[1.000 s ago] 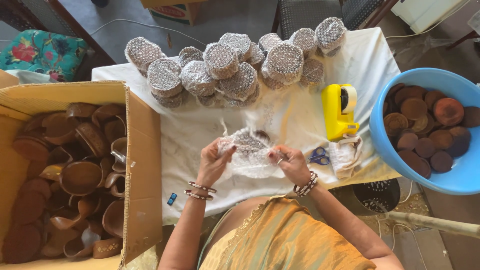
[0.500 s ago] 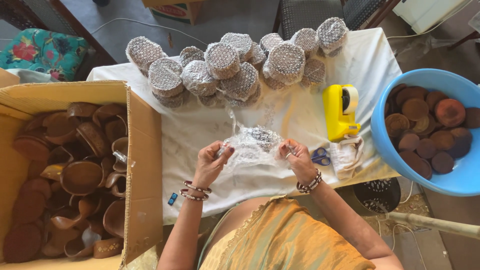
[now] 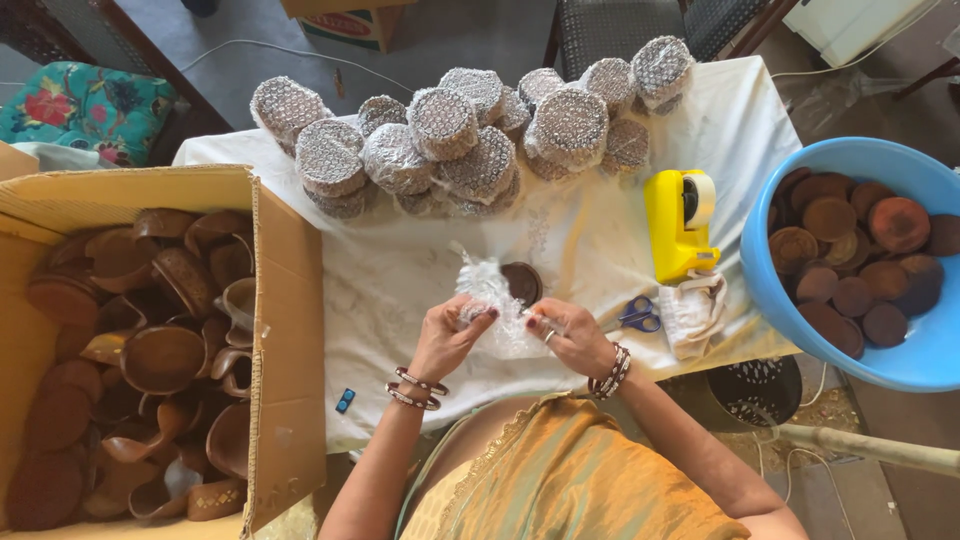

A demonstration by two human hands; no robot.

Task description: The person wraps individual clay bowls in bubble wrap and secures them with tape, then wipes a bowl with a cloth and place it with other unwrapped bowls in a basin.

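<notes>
**A:** From the head camera, what do the two hands have?

**B:** The left hand [image 3: 450, 335] and the right hand [image 3: 570, 335] are both closed on a crumpled sheet of clear bubble wrap [image 3: 492, 300], which bridges the space between them. The left grip pinches one edge with fingers curled; the right grip pinches the opposite edge. The wrap rises just beyond both grips, away from the person.

**A:** Anything inside it?

**B:** A dark brown round clay piece [image 3: 521, 282] sits just beyond the right grip, touching the wrap. I cannot tell whether it is partly wrapped or only lies against it.

**A:** And around the grips?

**B:** All of it lies on a tabletop [image 3: 400, 270] covered in white cloth. Just outside the right grip lie blue-handled scissors [image 3: 638, 315], then a yellow tape dispenser [image 3: 680, 225] a little farther out and away. Well beyond that side stands a blue tub [image 3: 900, 365] of brown clay discs. Far beyond both grips, a heap of wrapped round bundles [image 3: 470, 135] is stacked at the tabletop's far edge. Outside the left grip, well apart, an open cardboard box [image 3: 285, 330] holds many brown clay lamps.

**A:** Wrists?

**B:** Bangles on both.
</notes>
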